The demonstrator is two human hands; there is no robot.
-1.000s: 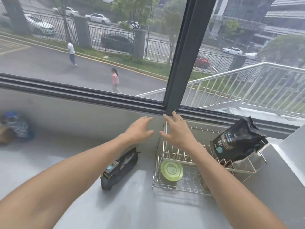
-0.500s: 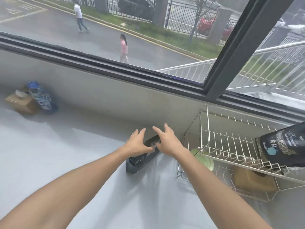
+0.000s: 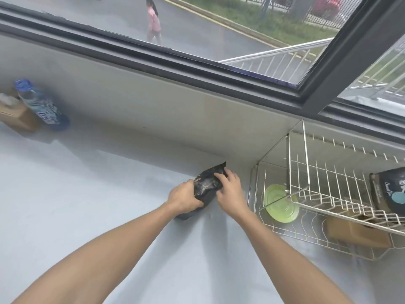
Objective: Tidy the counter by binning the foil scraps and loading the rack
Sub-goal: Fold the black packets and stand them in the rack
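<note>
Both hands on the black bag

The left hand (image 3: pixel 183 199) and right hand (image 3: pixel 229 191) clamp a black bag (image 3: pixel 208 186) from either side on the grey counter (image 3: pixel 87 183), just left of the wire rack (image 3: pixel 306 172). A green plate (image 3: pixel 279 204) lies in the rack's bottom tier

Pouch (image 3: pixel 208 189) on worktop (image 3: pixel 87 205) btwn left hand (image 3: pixel 184 199) & right hand (image 3: pixel 229 194), just left of wire rack (image 3: pixel 328 194). Plate (image 3: pixel 279 204) & box (image 3: pixel 355 232) in rack's lower tier, bag (image 3: pixel 389 190) on upper. Bottle (image 3: pixel 40 105) far left.
</note>
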